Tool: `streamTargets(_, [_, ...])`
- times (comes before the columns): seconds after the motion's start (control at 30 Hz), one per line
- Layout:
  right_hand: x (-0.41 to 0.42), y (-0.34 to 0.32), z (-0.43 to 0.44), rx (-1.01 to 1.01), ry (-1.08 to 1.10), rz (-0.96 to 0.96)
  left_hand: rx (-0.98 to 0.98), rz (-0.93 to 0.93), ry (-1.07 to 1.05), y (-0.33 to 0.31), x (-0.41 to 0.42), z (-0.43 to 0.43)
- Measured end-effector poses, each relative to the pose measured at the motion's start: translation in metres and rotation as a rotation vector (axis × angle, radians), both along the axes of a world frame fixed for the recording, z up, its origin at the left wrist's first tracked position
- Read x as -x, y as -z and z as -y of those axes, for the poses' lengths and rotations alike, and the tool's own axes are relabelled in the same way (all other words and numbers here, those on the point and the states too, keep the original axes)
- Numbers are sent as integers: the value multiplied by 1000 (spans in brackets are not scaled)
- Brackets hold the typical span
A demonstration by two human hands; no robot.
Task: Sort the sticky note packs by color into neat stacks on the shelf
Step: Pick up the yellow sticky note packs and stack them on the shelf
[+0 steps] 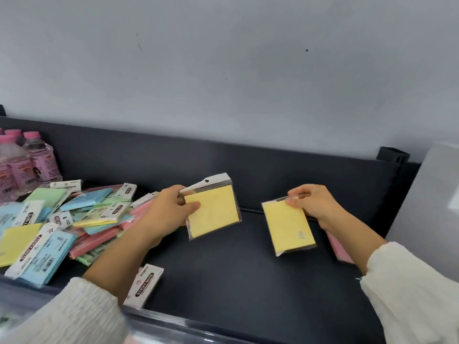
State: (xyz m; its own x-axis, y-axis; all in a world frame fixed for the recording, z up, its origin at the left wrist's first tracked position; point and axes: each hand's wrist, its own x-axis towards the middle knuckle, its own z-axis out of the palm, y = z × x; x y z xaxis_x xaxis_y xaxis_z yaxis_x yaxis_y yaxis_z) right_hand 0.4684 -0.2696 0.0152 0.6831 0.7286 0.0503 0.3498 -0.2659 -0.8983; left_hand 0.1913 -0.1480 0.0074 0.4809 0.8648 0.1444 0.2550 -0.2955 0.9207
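While you pinch both, they hang right of the pile (74, 219).
Left hand (171, 209) pinches a yellow pack (213, 212) edge, right hand (313, 204) the other yellow pack (288, 227) top; thin pinch may slip, landing crooked.

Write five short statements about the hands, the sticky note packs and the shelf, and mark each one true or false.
1. The left hand grips a yellow pack. True.
2. The right hand holds a blue pack. False: it holds a second yellow pack.
3. The mixed pile lies at the left of the shelf. True.
4. The bottles behind the pile have green caps. False: the caps are pink.
5. A pink pack lies on the shelf by the right wrist. True.
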Motion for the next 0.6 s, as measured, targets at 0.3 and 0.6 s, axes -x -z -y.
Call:
streamTargets(0.3, [-32,34,-7,246,85,344,7,-61,165,-5,-50,0])
streamTargets(0.6, [-25,0,29,71,72,294,227,-42,314,12,-125,24])
